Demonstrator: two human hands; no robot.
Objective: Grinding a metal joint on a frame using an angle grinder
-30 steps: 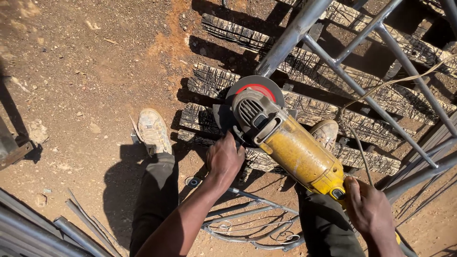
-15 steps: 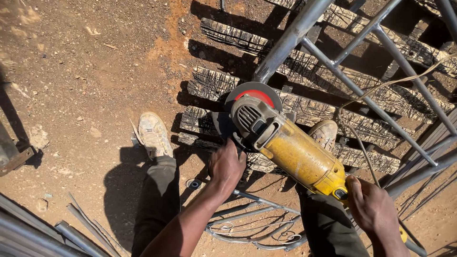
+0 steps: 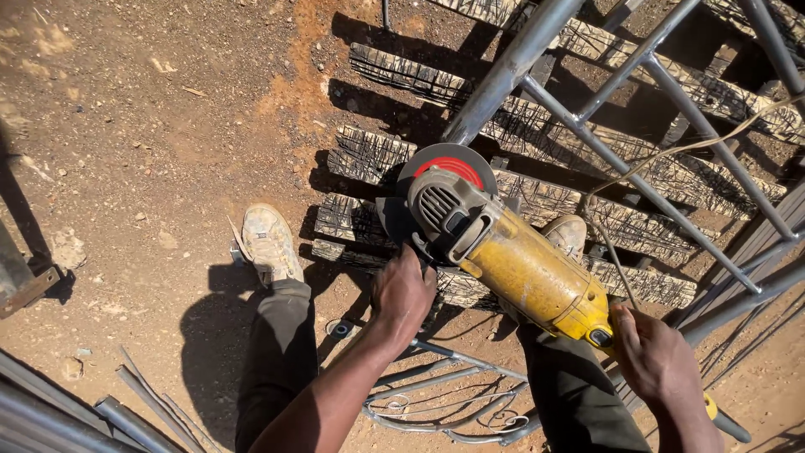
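I hold a big yellow angle grinder (image 3: pixel 524 268) with a grey head and a red disc under a round guard (image 3: pixel 449 161). My left hand (image 3: pixel 402 289) is closed around its side handle, below the grey head. My right hand (image 3: pixel 658 361) grips the rear handle at the yellow body's back end. The disc sits at the lower end of a grey steel tube (image 3: pixel 511 67) of a welded frame (image 3: pixel 671 92) that slants up to the right. My shoes (image 3: pixel 268 243) stand on dirt and on burnt wooden slats (image 3: pixel 369 155).
Charred, scored wooden planks (image 3: pixel 637 226) lie under the frame. A curled wrought-iron piece (image 3: pixel 444 403) lies between my legs. Steel pipes (image 3: pixel 117 415) rest at the lower left, and more tubes run along the right edge (image 3: pixel 755 285). A pale cable (image 3: pixel 671 155) crosses the frame.
The grinder and both hands have stayed at the same spot against the tube; only the view has shifted slightly.
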